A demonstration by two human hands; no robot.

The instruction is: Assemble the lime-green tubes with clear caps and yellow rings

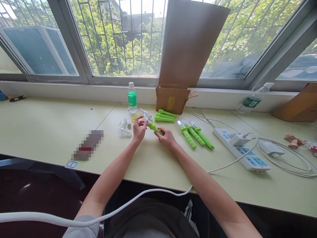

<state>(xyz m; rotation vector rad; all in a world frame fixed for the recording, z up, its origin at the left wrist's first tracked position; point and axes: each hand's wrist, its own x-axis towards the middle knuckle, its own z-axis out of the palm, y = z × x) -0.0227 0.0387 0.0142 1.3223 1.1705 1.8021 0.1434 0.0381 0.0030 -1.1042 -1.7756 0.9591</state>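
Note:
Between both hands is a green plastic stick (154,127) with a ribbed handle, slanting down to the right. My right hand (167,137) is closed around its lower handle. The fingers of my left hand (139,131) pinch its upper end, where a clear part seems to be; the fingers partly hide it. Just behind the left fingers lie clear plastic pieces (148,115) and a yellow ring (135,118). To the left are several clear caps (124,131). Several green handles (165,116) lie behind the right hand. Three green sticks with clear tips (193,135) rest to its right.
A water bottle (132,99) and an open cardboard box (172,99) stand at the back. On the right are a power strip (241,150) with white cables, a charger (271,148) and a tilted bottle (252,100). A blurred-out object (89,145) lies left. A white cable crosses before my body.

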